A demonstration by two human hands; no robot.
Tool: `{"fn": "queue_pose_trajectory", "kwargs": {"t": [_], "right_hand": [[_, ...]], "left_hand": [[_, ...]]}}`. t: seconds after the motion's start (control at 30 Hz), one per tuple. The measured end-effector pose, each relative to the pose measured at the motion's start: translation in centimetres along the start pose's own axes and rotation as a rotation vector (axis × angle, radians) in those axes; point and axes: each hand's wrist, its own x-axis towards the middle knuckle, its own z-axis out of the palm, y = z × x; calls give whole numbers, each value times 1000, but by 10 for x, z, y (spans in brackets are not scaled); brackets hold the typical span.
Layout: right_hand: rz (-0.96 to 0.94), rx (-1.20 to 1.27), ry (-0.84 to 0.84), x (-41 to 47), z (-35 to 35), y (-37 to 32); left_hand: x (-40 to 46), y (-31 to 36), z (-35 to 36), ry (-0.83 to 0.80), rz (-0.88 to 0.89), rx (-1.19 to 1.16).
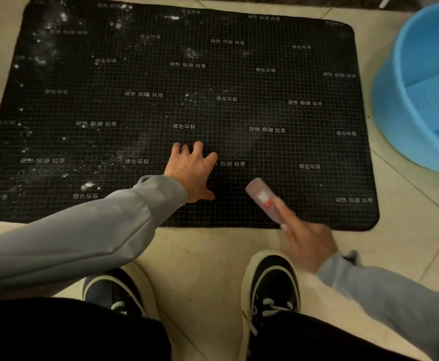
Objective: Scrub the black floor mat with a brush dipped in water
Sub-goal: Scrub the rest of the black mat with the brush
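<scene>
Brush (264, 198) motion-blurred in right hand (308, 243); basin (395, 82) cropped.

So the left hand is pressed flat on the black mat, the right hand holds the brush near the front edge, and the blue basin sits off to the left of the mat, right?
One thing is off: the blue basin sits to the right of the black mat, not the left. The head view shows it. The rest holds: the left hand is spread on the mat, and the right hand holds the brush near the front edge.

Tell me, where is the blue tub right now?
The blue tub stands on the tiled floor at the right edge of the head view, just beyond the black mat's right end.
</scene>
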Motion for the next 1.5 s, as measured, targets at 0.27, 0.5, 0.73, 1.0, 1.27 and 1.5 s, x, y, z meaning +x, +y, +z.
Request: {"fn": "queue_pose_trajectory", "kwargs": {"t": [0.27,0.5,0.73,1.0,1.27,1.5], "right_hand": [[370,-124,78,-40,-8,47],[275,-10,85,-47,3,17],[490,-104,-29,-88,-31,57],[485,-110,7,-79,-19,48],[464,-31,189,3,-33,24],[-229,-71,-61,119,9,-96]], "left_hand": [[0,1,-2,-13,7,21],[5,2,-4,-19,19,63],[1,1,-3,-10,18,56],[2,0,1,13,18,58],[1,-27,-18,57,50,-210],[-7,-143,-17,56,-217,-512]]}}
